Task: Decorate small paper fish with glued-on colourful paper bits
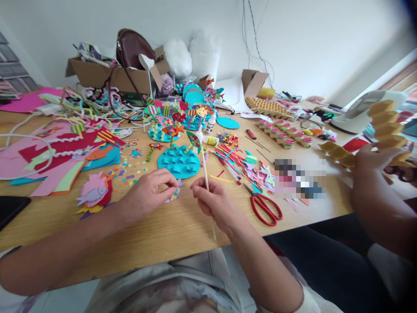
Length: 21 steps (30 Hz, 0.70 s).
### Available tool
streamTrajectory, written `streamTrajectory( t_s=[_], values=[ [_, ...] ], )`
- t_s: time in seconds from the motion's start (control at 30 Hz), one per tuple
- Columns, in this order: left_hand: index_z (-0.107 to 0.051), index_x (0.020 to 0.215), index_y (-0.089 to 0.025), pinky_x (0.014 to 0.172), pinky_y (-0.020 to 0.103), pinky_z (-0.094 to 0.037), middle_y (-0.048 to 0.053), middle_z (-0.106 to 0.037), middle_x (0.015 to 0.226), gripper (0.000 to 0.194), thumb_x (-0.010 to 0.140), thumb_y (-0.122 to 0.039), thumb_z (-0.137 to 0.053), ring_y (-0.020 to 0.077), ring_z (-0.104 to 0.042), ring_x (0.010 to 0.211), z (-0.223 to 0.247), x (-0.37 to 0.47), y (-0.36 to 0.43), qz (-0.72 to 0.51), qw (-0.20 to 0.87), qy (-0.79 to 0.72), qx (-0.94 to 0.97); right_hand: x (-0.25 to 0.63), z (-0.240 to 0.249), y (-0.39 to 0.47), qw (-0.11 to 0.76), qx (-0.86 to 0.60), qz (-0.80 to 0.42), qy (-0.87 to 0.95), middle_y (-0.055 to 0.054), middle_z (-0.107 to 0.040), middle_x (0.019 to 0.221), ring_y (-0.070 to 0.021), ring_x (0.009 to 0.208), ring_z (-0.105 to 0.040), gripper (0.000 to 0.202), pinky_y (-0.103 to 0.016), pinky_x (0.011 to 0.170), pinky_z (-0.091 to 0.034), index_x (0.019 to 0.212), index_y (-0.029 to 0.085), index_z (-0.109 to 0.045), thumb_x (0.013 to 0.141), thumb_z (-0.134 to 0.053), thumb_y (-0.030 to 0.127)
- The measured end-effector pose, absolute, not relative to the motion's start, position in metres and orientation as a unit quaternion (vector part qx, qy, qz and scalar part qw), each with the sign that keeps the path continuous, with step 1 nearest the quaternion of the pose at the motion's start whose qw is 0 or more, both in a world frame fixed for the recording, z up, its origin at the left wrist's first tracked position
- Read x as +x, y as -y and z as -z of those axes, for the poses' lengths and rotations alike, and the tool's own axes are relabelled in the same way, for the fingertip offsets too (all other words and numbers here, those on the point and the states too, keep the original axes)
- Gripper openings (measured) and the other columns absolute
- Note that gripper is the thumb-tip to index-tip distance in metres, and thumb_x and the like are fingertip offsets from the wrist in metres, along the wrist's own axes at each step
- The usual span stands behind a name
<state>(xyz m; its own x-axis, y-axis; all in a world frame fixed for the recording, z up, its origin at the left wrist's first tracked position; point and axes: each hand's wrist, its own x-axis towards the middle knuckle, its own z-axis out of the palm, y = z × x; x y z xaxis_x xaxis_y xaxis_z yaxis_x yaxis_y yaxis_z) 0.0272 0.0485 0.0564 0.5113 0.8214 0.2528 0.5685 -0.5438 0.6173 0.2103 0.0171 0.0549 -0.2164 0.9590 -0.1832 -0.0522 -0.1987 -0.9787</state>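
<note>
My right hand (213,200) is closed around a thin wooden stick (206,167), which points up and away from me. My left hand (154,189) has thumb and forefinger pinched together, and what they hold, if anything, is hidden. Right at those fingertips is a small dotted paper fish (174,196); I cannot tell whether they touch it. Beyond both hands sits a blue bumpy base (178,163) cut from egg carton. A green-and-red paper fish (193,141) stands over its right side, near the stick's upper end.
Red-handled scissors (265,208) lie right of my right hand, near paper scraps (260,174). Stacked paper fish (96,193) and coloured sheets (65,161) are at left. Glue bottles (211,124) stand behind the base. At right, another person's hand (371,163) holds yellow egg carton (386,126).
</note>
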Motion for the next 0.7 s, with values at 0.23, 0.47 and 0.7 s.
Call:
streamTrajectory(
  t_s=[0.23,0.47,0.7],
  values=[
    [-0.061,0.075,-0.018,0.068,0.025,-0.040,0.001,-0.061,0.080,0.019,0.081,-0.028,-0.046,0.0153,-0.056,0.077,-0.051,0.019,-0.055,-0.228,0.272,-0.433,0.829,0.262,-0.064,-0.028,0.277,-0.645,-0.219,0.678,-0.002,-0.050,0.066,-0.0136,0.059,-0.046,0.026,-0.025,0.052,-0.031,0.078,0.017,-0.052,0.088,-0.033,0.031],
    [-0.059,0.075,-0.019,0.068,0.024,-0.040,-0.001,-0.059,0.079,0.017,0.080,-0.026,-0.045,0.0142,-0.055,0.075,-0.045,0.020,-0.054,-0.203,0.292,-0.418,0.836,0.278,-0.035,-0.045,0.056,-0.750,-0.042,0.658,-0.017,-0.061,0.092,-0.0237,0.084,-0.057,0.025,-0.030,0.067,-0.037,0.092,0.011,-0.060,0.085,-0.037,0.015],
    [-0.058,0.073,-0.018,0.067,0.023,-0.038,-0.001,-0.058,0.078,0.018,0.081,-0.023,-0.043,0.0135,-0.054,0.075,-0.054,0.026,-0.058,-0.162,0.280,-0.398,0.859,0.261,-0.056,-0.029,0.214,-0.650,-0.086,0.724,-0.007,-0.062,0.085,-0.0187,0.079,-0.056,0.014,-0.028,0.067,-0.038,0.080,0.017,-0.063,0.079,-0.050,0.016]
  ],
)
